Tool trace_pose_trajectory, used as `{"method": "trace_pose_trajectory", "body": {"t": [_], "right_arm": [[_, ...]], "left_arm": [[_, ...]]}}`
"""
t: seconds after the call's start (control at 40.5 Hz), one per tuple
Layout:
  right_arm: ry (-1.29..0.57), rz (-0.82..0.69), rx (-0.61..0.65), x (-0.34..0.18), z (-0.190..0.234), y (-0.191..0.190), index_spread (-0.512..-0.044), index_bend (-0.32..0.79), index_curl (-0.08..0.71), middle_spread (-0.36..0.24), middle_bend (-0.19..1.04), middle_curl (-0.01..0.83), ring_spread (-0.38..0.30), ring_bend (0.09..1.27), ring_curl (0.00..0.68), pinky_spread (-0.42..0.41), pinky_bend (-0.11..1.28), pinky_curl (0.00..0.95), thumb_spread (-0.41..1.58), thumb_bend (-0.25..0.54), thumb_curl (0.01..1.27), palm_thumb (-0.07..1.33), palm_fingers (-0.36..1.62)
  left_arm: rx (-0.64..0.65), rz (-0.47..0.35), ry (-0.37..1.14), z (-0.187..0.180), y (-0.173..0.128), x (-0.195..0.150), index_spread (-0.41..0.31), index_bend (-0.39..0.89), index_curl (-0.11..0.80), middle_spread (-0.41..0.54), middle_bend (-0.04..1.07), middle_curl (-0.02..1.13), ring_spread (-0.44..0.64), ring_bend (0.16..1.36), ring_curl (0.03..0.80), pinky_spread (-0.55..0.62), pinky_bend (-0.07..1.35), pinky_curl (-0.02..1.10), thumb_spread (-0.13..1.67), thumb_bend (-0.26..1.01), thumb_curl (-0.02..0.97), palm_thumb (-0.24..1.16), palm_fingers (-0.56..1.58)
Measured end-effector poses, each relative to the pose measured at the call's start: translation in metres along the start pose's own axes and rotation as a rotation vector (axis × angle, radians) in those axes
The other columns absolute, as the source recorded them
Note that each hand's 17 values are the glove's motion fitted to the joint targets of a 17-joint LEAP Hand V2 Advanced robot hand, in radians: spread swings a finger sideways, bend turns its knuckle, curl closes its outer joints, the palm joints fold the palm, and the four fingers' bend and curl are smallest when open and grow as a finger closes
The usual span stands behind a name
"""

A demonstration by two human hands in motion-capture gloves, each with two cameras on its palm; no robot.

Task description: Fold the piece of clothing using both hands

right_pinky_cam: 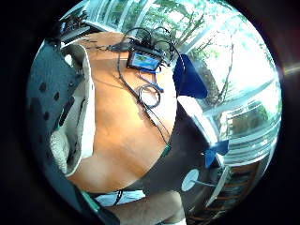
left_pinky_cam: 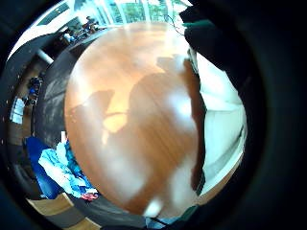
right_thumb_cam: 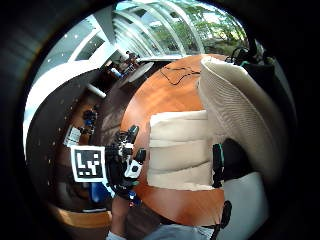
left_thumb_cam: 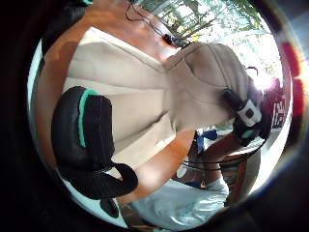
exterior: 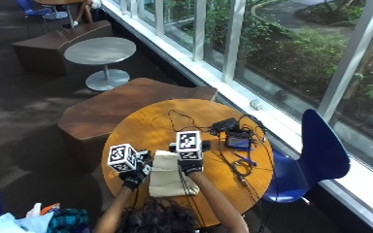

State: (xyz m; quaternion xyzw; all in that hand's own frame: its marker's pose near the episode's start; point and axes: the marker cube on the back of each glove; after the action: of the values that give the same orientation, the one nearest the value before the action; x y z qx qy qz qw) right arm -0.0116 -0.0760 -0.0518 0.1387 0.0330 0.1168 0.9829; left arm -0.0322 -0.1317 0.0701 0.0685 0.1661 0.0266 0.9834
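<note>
A beige garment (exterior: 170, 180) is seen lying on the round desk (exterior: 147, 128) at its near edge, long axis running near to far, between the two hands. The left hand (exterior: 135, 174) is held just off the garment's left edge; whether its fingers are closed cannot be told. The right hand (exterior: 190, 165) is placed at the far right corner, where a flap of cloth appears to be lifted and gripped. The fold is judged to be carried leftward, with the right hand nearer. A small screen (exterior: 239, 141) and cables (exterior: 241, 167) are spread to the right, well apart; a blue chair (exterior: 315, 155) is beyond.
</note>
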Motion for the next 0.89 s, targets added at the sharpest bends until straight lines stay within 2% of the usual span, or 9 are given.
{"method": "trace_pose_trajectory", "body": {"t": [0.173,0.42,0.519,0.618,0.667,0.692,0.717,0.742,0.89], "right_arm": [[0.197,-0.168,-0.105,-0.101,0.020,0.010,-0.298,0.11,0.177,-0.218,0.37,0.464,-0.228,0.83,0.502,-0.226,0.69,0.533,0.69,-0.033,0.56,0.97,1.16],[0.192,-0.282,-0.269,-0.165,0.073,0.031,-0.307,0.10,0.198,-0.222,0.38,0.465,-0.230,0.83,0.505,-0.230,0.73,0.552,0.67,-0.031,0.57,0.97,1.17],[0.027,-0.321,-0.305,-0.164,0.078,0.034,-0.302,0.08,0.197,-0.223,0.38,0.466,-0.231,0.84,0.509,-0.233,0.74,0.559,0.68,-0.033,0.57,0.97,1.15],[-0.331,-0.404,-0.295,-0.145,0.065,0.035,-0.297,0.04,0.180,-0.213,0.37,0.465,-0.234,0.82,0.506,-0.241,0.76,0.561,0.74,-0.042,0.57,0.93,1.09],[-0.483,-0.438,-0.247,-0.130,0.048,0.036,-0.297,0.06,0.179,-0.194,0.34,0.455,-0.235,0.78,0.491,-0.245,0.73,0.545,0.80,-0.041,0.55,0.90,1.01],[-0.525,-0.446,-0.213,-0.121,0.040,0.035,-0.298,0.13,0.200,-0.172,0.31,0.448,-0.202,0.68,0.465,-0.227,0.69,0.530,0.86,-0.036,0.55,0.88,0.90],[-0.540,-0.446,-0.176,-0.111,0.033,0.034,-0.296,0.09,0.199,-0.176,0.32,0.455,-0.215,0.74,0.497,-0.243,0.72,0.554,0.86,-0.036,0.54,0.87,0.97],[-0.528,-0.440,-0.141,-0.101,0.028,0.032,-0.298,0.17,0.218,-0.161,0.31,0.449,-0.176,0.60,0.446,-0.196,0.64,0.518,0.91,-0.021,0.54,0.87,0.83],[-0.173,-0.379,-0.073,-0.041,0.024,0.020,-0.313,0.27,0.293,-0.132,0.30,0.440,-0.116,0.37,0.386,-0.063,0.46,0.459,1.06,-0.035,0.52,0.79,0.70]], "left_arm": [[0.052,-0.137,-0.052,-0.047,0.019,-0.053,-0.100,0.13,0.327,-0.060,0.26,0.40,0.10,0.54,0.330,0.37,0.34,0.37,1.43,0.09,0.245,0.26,0.45],[0.048,-0.245,-0.011,-0.051,0.044,-0.098,-0.103,0.12,0.312,-0.082,0.27,0.42,0.06,0.54,0.333,0.36,0.33,0.37,1.44,0.12,0.275,0.36,0.45],[0.046,-0.258,-0.008,-0.049,0.045,-0.103,-0.104,0.12,0.308,-0.085,0.26,0.42,0.06,0.54,0.333,0.36,0.33,0.37,1.44,0.12,0.279,0.38,0.46],[0.039,-0.243,-0.013,-0.050,0.045,-0.094,-0.101,0.12,0.303,-0.087,0.26,0.42,0.05,0.54,0.332,0.36,0.33,0.37,1.44,0.12,0.287,0.40,0.46],[0.036,-0.229,-0.026,-0.052,0.045,-0.087,-0.100,0.12,0.301,-0.086,0.26,0.42,0.05,0.54,0.332,0.35,0.33,0.37,1.44,0.12,0.288,0.40,0.46],[0.036,-0.221,-0.037,-0.053,0.045,-0.082,-0.097,0.12,0.299,-0.082,0.25,0.42,0.05,0.54,0.333,0.35,0.33,0.37,1.44,0.12,0.289,0.41,0.46],[0.035,-0.213,-0.051,-0.054,0.045,-0.078,-0.096,0.12,0.298,-0.082,0.25,0.42,0.05,0.54,0.333,0.35,0.33,0.37,1.44,0.11,0.290,0.41,0.46],[0.034,-0.204,-0.067,-0.054,0.044,-0.074,-0.096,0.12,0.296,-0.081,0.25,0.42,0.05,0.54,0.333,0.35,0.33,0.37,1.44,0.11,0.290,0.41,0.46],[-0.021,-0.131,-0.148,-0.060,0.044,-0.041,-0.093,0.12,0.293,-0.079,0.24,0.42,0.05,0.55,0.333,0.34,0.33,0.37,1.44,0.09,0.289,0.40,0.46]]}}
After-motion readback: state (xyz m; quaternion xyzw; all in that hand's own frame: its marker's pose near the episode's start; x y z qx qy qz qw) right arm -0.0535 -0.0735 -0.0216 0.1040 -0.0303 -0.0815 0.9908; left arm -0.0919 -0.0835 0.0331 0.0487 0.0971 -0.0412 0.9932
